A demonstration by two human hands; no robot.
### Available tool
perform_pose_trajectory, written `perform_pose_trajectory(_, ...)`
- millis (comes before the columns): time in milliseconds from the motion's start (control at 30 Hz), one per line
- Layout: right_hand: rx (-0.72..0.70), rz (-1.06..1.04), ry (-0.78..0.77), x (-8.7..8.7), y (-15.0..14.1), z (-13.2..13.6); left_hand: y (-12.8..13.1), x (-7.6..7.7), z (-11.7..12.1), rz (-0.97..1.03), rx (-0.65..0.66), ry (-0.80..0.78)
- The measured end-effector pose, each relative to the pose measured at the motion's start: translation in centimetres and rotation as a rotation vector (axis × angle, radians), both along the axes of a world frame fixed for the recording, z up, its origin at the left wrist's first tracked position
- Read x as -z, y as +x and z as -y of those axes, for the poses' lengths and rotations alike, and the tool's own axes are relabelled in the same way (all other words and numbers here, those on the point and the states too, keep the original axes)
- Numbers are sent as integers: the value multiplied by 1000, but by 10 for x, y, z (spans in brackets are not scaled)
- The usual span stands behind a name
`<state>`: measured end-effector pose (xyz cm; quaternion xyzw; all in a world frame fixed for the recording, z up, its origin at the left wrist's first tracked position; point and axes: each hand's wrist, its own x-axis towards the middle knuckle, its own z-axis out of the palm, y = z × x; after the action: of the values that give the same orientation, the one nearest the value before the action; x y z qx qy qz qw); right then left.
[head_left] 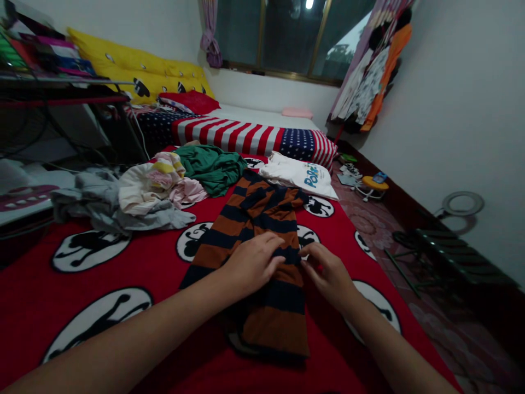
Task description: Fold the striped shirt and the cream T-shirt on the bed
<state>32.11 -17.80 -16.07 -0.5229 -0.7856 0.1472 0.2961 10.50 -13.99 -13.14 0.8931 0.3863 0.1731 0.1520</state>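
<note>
Head view, from the left: grey clothes (pixel 96 200) lie crumpled on the red blanket (pixel 164 317), with a cream cloth (pixel 133 189) on top of them and a pink cloth (pixel 188 191) at their right. Behind, on the far left, stands a yellow cushion (pixel 123 63). A green cloth (pixel 217 167) is bunched just beyond the pink one.

The left forearm comes in from the near left corner and slants up to the middle. The left hand (pixel 256 262) rests palm down on the striped shirt (pixel 273 331), its fingers close together and pointing right and away, the thumb a little apart below them; its grip is loose and open.

The striped shirt, brown and navy, lies lengthwise down the middle of the blanket, its far part rumpled and its near end spread flatter.

At the shirt's right edge is the right hand (pixel 328 273), its forearm slanting in from the near right. The fingers bend toward the left, with thumb and forefinger tips close together; the grip is narrow, but whether it pinches cloth cannot be told.

A white shirt (pixel 299 172) lies beyond, on the far right part of the blanket. Further right, a yellow stool (pixel 375 183) stands on the floor (pixel 369 219).
</note>
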Motion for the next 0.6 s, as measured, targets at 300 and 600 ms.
perform_pose_trajectory(300,215,249,93,23,5,-17,-15,40,-15,-322,23,67)
perform_pose_trajectory(600,321,244,19,15,6,-8,-20,24,-13,-337,53,59)
